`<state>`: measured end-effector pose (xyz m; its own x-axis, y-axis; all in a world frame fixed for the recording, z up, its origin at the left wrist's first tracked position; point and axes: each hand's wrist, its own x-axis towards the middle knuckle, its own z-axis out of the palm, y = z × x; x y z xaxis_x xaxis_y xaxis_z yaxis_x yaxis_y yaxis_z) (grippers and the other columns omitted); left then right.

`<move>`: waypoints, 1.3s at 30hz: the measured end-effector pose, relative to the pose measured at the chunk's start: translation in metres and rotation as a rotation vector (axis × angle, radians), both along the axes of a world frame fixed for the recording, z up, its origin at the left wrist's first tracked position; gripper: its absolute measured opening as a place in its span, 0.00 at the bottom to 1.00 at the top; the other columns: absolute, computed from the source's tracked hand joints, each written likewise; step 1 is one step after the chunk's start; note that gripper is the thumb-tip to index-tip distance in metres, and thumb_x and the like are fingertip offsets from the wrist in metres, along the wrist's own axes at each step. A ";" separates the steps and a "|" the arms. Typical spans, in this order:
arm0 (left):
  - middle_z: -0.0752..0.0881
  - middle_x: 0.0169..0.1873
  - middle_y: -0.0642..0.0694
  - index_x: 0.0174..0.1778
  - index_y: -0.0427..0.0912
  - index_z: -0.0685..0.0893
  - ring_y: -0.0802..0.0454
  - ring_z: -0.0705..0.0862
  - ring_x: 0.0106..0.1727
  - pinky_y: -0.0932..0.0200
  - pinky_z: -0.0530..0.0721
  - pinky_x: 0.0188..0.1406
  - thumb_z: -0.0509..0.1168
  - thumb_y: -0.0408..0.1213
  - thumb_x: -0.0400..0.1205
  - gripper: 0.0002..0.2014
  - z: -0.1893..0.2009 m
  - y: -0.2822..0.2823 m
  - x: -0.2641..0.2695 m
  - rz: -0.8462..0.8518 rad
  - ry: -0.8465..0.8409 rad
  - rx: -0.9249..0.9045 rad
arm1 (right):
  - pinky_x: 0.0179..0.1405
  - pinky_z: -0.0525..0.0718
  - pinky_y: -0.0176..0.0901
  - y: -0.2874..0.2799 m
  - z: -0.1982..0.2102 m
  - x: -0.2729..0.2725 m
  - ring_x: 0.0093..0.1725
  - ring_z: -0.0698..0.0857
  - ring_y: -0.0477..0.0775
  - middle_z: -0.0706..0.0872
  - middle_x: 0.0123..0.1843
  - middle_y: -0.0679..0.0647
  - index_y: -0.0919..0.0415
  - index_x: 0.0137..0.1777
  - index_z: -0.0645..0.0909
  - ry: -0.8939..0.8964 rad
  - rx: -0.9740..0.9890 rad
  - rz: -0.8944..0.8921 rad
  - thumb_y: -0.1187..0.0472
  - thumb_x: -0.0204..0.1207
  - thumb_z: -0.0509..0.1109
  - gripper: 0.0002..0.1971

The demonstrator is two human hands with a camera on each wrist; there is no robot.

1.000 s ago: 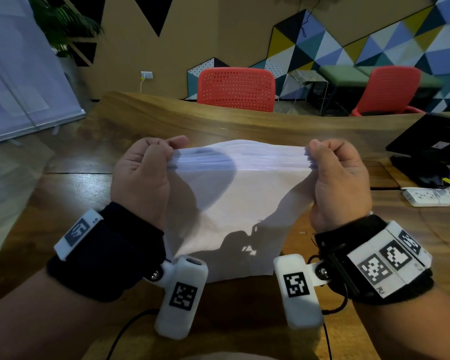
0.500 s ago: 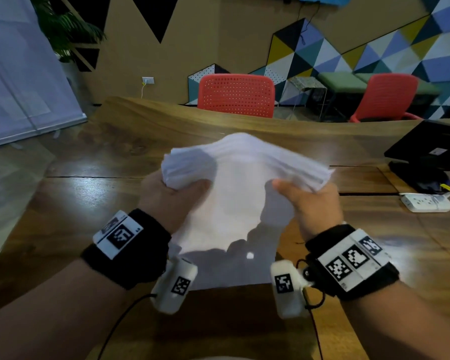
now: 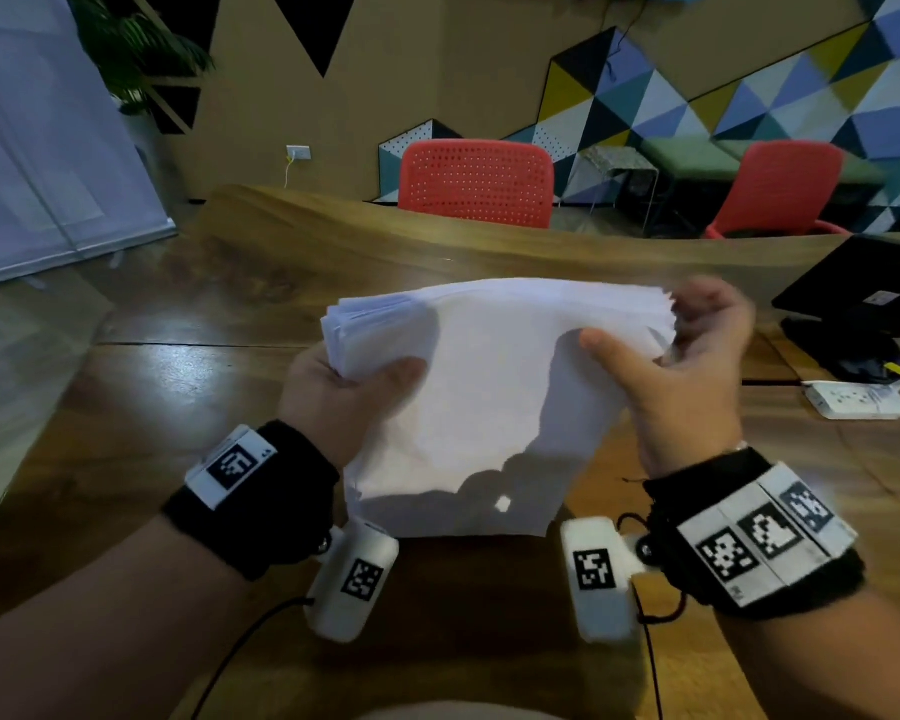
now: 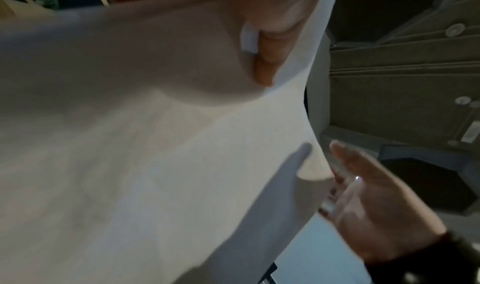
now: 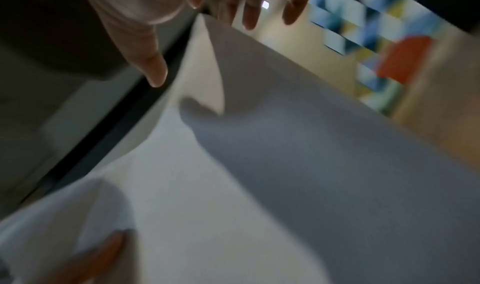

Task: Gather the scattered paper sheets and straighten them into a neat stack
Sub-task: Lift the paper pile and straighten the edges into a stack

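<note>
A thick stack of white paper sheets (image 3: 479, 407) stands on its lower edge on the wooden table (image 3: 178, 407), leaning toward me, its top edges slightly fanned. My left hand (image 3: 354, 381) grips the stack's upper left corner, thumb on the front and fingers behind. My right hand (image 3: 661, 356) is at the upper right corner with its thumb in front and its fingers spread behind. In the right wrist view the thumb and straight fingers of that hand (image 5: 202, 31) stand a little off the paper (image 5: 259, 185). The left wrist view shows the sheets (image 4: 155, 165) close up.
A black monitor (image 3: 863, 298) and a white power strip (image 3: 853, 400) sit on the table at the right. Two red chairs (image 3: 476, 181) stand behind the table's far edge. Cables trail from the wrist cameras near the front edge.
Both hands left the top edge, where they were fisted, and took the stack's upper corners with thumbs in front. The right hand's fingers have since straightened off the paper.
</note>
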<state>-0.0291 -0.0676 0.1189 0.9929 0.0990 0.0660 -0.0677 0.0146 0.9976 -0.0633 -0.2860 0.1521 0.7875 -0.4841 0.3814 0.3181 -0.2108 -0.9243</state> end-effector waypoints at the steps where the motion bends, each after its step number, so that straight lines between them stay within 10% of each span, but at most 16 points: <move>1: 0.86 0.20 0.65 0.34 0.50 0.85 0.69 0.83 0.22 0.74 0.78 0.20 0.76 0.31 0.70 0.09 0.001 -0.002 0.000 -0.005 0.002 -0.006 | 0.60 0.78 0.39 0.001 0.006 -0.001 0.58 0.75 0.48 0.72 0.58 0.49 0.48 0.60 0.66 -0.079 -0.200 -0.116 0.53 0.52 0.83 0.38; 6: 0.84 0.16 0.61 0.29 0.46 0.84 0.67 0.80 0.20 0.73 0.78 0.21 0.75 0.28 0.70 0.10 0.008 -0.018 -0.002 -0.079 -0.084 0.060 | 0.72 0.60 0.71 0.033 0.039 -0.001 0.77 0.66 0.59 0.75 0.72 0.54 0.52 0.70 0.70 -0.031 -1.155 -0.054 0.43 0.60 0.70 0.37; 10: 0.82 0.19 0.52 0.26 0.43 0.84 0.61 0.75 0.23 0.70 0.74 0.24 0.76 0.33 0.70 0.09 0.005 -0.026 -0.005 -0.117 -0.139 0.180 | 0.61 0.70 0.73 0.047 0.030 0.012 0.50 0.88 0.58 0.86 0.38 0.48 0.51 0.39 0.79 0.042 -1.294 0.163 0.56 0.65 0.72 0.05; 14: 0.81 0.19 0.56 0.25 0.50 0.78 0.65 0.79 0.25 0.73 0.73 0.24 0.75 0.37 0.71 0.14 -0.005 -0.012 -0.003 -0.161 -0.014 0.462 | 0.42 0.75 0.44 0.028 0.033 0.014 0.28 0.75 0.45 0.71 0.25 0.40 0.47 0.33 0.76 -0.020 -1.072 0.230 0.54 0.67 0.72 0.07; 18: 0.78 0.28 0.55 0.30 0.50 0.77 0.62 0.75 0.31 0.69 0.69 0.28 0.78 0.39 0.68 0.13 -0.023 0.027 0.001 -0.215 0.241 0.680 | 0.31 0.77 0.22 -0.010 0.049 0.008 0.29 0.82 0.30 0.87 0.28 0.32 0.48 0.40 0.80 -0.046 -0.513 0.348 0.69 0.69 0.75 0.14; 21: 0.82 0.29 0.54 0.33 0.55 0.82 0.59 0.79 0.34 0.66 0.73 0.31 0.80 0.35 0.64 0.14 -0.022 0.056 0.007 -0.179 0.265 0.621 | 0.29 0.83 0.29 -0.045 0.044 0.007 0.29 0.85 0.35 0.89 0.30 0.35 0.57 0.43 0.82 0.009 -0.291 0.349 0.74 0.72 0.70 0.11; 24: 0.91 0.31 0.50 0.29 0.48 0.91 0.49 0.90 0.41 0.57 0.87 0.39 0.85 0.46 0.45 0.19 -0.019 0.074 0.020 -0.178 0.204 0.192 | 0.39 0.87 0.40 -0.067 0.025 0.008 0.37 0.89 0.46 0.92 0.36 0.44 0.55 0.47 0.85 0.081 -0.033 0.323 0.64 0.70 0.74 0.07; 28: 0.92 0.41 0.46 0.37 0.50 0.92 0.45 0.91 0.46 0.44 0.90 0.47 0.85 0.49 0.40 0.28 -0.025 0.069 0.029 -0.184 0.123 -0.088 | 0.54 0.87 0.59 -0.067 -0.006 0.016 0.51 0.88 0.61 0.92 0.48 0.53 0.55 0.52 0.86 0.116 0.211 0.340 0.48 0.51 0.84 0.27; 30: 0.91 0.45 0.42 0.38 0.53 0.91 0.39 0.89 0.53 0.34 0.86 0.55 0.84 0.51 0.46 0.24 -0.022 0.060 0.027 -0.067 0.041 0.004 | 0.48 0.88 0.54 -0.060 -0.016 0.018 0.48 0.89 0.59 0.91 0.47 0.54 0.56 0.52 0.86 0.083 0.283 0.364 0.52 0.55 0.82 0.24; 33: 0.92 0.32 0.57 0.29 0.56 0.91 0.58 0.90 0.42 0.59 0.89 0.41 0.83 0.53 0.53 0.12 -0.017 0.051 0.024 0.020 -0.047 -0.093 | 0.47 0.87 0.47 -0.052 -0.022 0.015 0.49 0.89 0.55 0.91 0.47 0.52 0.55 0.52 0.85 -0.012 0.376 0.378 0.58 0.62 0.76 0.17; 35: 0.92 0.35 0.54 0.32 0.54 0.91 0.48 0.89 0.47 0.53 0.88 0.46 0.83 0.50 0.49 0.17 -0.015 0.051 0.021 0.004 -0.102 -0.174 | 0.51 0.87 0.48 -0.052 -0.026 0.012 0.52 0.88 0.55 0.91 0.50 0.52 0.54 0.54 0.84 -0.044 0.416 0.405 0.61 0.64 0.74 0.16; 37: 0.92 0.35 0.54 0.34 0.54 0.91 0.40 0.86 0.50 0.42 0.84 0.53 0.81 0.45 0.48 0.18 -0.021 0.053 0.018 0.004 -0.102 -0.175 | 0.49 0.87 0.44 -0.051 -0.038 0.011 0.51 0.89 0.52 0.91 0.49 0.50 0.53 0.53 0.85 0.003 0.436 0.405 0.59 0.60 0.78 0.19; 39: 0.91 0.30 0.59 0.32 0.55 0.90 0.51 0.88 0.42 0.51 0.87 0.45 0.77 0.46 0.47 0.17 -0.038 0.055 0.016 0.014 -0.033 -0.086 | 0.42 0.88 0.39 -0.051 -0.061 0.007 0.45 0.90 0.49 0.92 0.43 0.48 0.53 0.49 0.83 0.128 0.402 0.344 0.51 0.47 0.85 0.28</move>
